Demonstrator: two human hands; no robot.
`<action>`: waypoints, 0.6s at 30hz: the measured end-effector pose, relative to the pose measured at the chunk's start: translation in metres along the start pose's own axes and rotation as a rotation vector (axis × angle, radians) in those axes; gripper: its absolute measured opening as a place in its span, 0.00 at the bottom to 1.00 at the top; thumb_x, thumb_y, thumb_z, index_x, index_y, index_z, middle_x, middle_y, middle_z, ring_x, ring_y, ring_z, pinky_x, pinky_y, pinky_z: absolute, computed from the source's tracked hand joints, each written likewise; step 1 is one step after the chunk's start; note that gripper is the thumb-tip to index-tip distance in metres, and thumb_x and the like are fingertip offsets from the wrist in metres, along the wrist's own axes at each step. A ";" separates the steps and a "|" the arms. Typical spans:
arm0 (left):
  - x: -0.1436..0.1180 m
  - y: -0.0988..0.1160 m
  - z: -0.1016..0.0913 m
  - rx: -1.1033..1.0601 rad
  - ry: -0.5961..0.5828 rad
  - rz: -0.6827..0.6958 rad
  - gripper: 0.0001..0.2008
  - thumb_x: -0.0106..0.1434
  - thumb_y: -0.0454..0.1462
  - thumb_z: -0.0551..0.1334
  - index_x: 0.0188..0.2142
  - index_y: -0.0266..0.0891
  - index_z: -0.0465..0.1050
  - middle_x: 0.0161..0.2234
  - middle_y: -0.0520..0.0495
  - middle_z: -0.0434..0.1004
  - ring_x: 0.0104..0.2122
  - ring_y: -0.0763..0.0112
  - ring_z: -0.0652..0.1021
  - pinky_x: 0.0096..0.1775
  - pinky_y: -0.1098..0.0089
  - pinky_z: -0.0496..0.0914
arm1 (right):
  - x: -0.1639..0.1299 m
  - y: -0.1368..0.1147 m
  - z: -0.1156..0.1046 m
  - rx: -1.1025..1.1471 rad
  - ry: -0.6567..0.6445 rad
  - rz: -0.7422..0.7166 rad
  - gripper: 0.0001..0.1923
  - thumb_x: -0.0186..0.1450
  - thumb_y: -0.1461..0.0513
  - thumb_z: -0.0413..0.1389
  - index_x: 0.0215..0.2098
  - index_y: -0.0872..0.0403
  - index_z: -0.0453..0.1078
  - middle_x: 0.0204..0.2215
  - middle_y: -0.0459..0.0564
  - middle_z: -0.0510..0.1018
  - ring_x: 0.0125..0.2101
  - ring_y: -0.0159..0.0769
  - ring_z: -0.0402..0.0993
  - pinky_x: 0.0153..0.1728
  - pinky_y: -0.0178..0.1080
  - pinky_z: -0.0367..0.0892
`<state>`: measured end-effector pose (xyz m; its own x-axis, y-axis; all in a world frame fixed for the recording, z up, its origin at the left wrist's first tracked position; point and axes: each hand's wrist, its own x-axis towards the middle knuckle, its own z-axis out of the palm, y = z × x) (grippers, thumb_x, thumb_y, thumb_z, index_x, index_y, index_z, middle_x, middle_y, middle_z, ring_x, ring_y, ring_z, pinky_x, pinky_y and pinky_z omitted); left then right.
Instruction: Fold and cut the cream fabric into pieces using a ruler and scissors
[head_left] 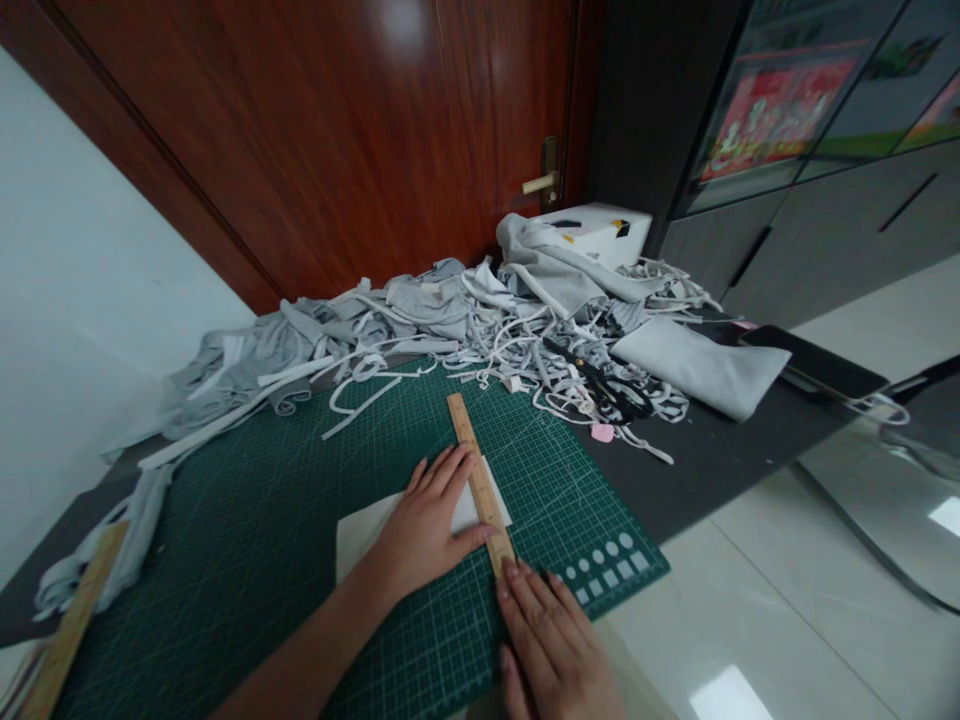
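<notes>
A wooden ruler [478, 465] lies across the right part of a piece of white fabric [367, 525] on a green cutting mat [285, 510]. My left hand [427, 520] is spread flat over the fabric, its fingertips and thumb touching the ruler's left edge. At the ruler's near end rests my right hand [551, 640], fingers stretched out and side by side, the fingertips on the wood. Its thumb is partly out of sight below. Neither hand is wrapped round anything. A narrow strip of the fabric shows to the right of the ruler.
Grey and white fabric scraps [427, 305] heap along the back, with black-handled scissors [592, 375] among them. A white box [600, 230] stands behind. A second ruler [82, 620] lies at left, a phone-like dark slab [817, 362] at right. The table's right edge borders tiled floor.
</notes>
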<state>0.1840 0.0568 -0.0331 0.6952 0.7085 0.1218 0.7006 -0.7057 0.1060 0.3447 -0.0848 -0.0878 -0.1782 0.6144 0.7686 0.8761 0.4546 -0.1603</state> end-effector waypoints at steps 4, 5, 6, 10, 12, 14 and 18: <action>0.000 0.000 0.000 0.000 -0.010 -0.004 0.39 0.62 0.48 0.60 0.66 0.40 0.44 0.65 0.40 0.51 0.64 0.54 0.55 0.61 0.49 0.53 | 0.001 0.001 -0.002 0.001 -0.013 -0.021 0.19 0.61 0.69 0.46 0.47 0.63 0.73 0.47 0.57 0.78 0.51 0.41 0.73 0.53 0.44 0.68; 0.000 0.000 0.000 -0.001 -0.011 -0.006 0.39 0.62 0.48 0.60 0.66 0.40 0.44 0.65 0.40 0.51 0.63 0.54 0.55 0.61 0.49 0.53 | 0.001 0.001 -0.003 0.004 -0.013 -0.026 0.20 0.61 0.69 0.46 0.47 0.64 0.73 0.47 0.57 0.78 0.51 0.41 0.72 0.53 0.44 0.68; 0.000 0.000 0.000 -0.002 -0.009 -0.007 0.39 0.62 0.48 0.60 0.66 0.40 0.44 0.65 0.40 0.51 0.63 0.54 0.55 0.60 0.49 0.54 | 0.001 0.002 -0.003 0.006 -0.010 -0.027 0.20 0.61 0.69 0.46 0.46 0.64 0.73 0.47 0.57 0.78 0.51 0.41 0.72 0.53 0.44 0.68; -0.001 0.000 0.000 -0.008 0.009 0.001 0.39 0.62 0.48 0.59 0.66 0.40 0.43 0.65 0.40 0.51 0.63 0.54 0.55 0.60 0.49 0.53 | 0.000 0.002 -0.003 0.017 -0.001 -0.015 0.21 0.59 0.70 0.46 0.47 0.64 0.72 0.47 0.58 0.78 0.53 0.41 0.71 0.55 0.44 0.65; -0.001 0.000 0.001 -0.006 0.014 0.006 0.39 0.62 0.49 0.59 0.66 0.40 0.42 0.65 0.40 0.51 0.63 0.54 0.55 0.61 0.49 0.53 | 0.000 0.002 -0.003 0.020 -0.005 -0.018 0.21 0.59 0.71 0.46 0.47 0.64 0.72 0.47 0.58 0.78 0.53 0.41 0.70 0.55 0.45 0.65; -0.001 -0.001 0.001 -0.002 0.011 0.005 0.39 0.63 0.49 0.59 0.66 0.40 0.42 0.65 0.40 0.51 0.64 0.55 0.55 0.61 0.50 0.52 | -0.001 0.002 -0.003 0.022 -0.004 -0.026 0.21 0.59 0.71 0.46 0.47 0.65 0.72 0.47 0.58 0.78 0.53 0.41 0.70 0.55 0.45 0.65; -0.001 0.000 0.001 0.009 0.003 0.002 0.38 0.63 0.50 0.58 0.66 0.40 0.44 0.65 0.41 0.51 0.64 0.55 0.55 0.61 0.50 0.53 | -0.003 0.002 -0.002 0.040 0.007 -0.021 0.21 0.59 0.71 0.46 0.47 0.64 0.73 0.48 0.59 0.78 0.56 0.41 0.67 0.57 0.45 0.63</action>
<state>0.1832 0.0563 -0.0345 0.6962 0.7068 0.1251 0.7004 -0.7071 0.0972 0.3480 -0.0873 -0.0893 -0.1929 0.5999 0.7765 0.8537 0.4927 -0.1686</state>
